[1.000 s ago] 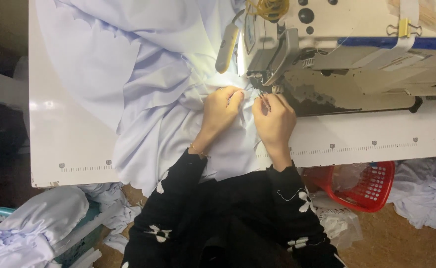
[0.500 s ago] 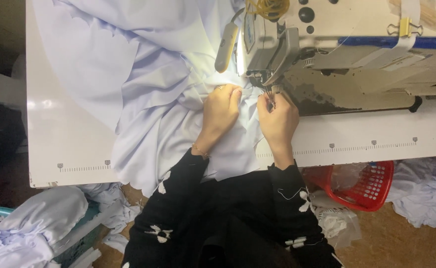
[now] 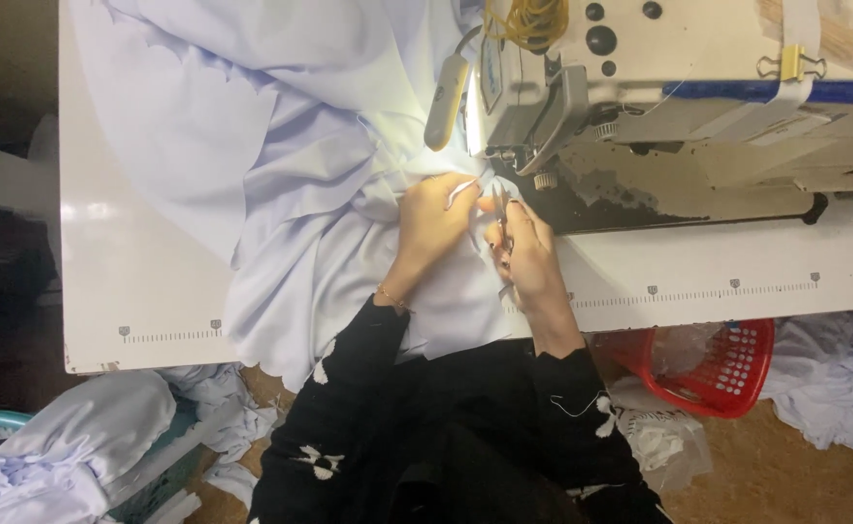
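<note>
Pale fabric (image 3: 329, 223) beside sewing machine (image 3: 698, 87)

Your right hand (image 3: 528, 257) has drawn a little back from the needle area since a second ago and now grips small thread snips (image 3: 501, 218), the blades pointing up toward the presser foot (image 3: 499, 180). Your left hand (image 3: 431, 228) has turned slightly, its fingers now pinching a small white strip (image 3: 462, 189) at the seam of the pale blue fabric (image 3: 300, 194). The cloth under your hands has bunched a little tighter between them
</note>
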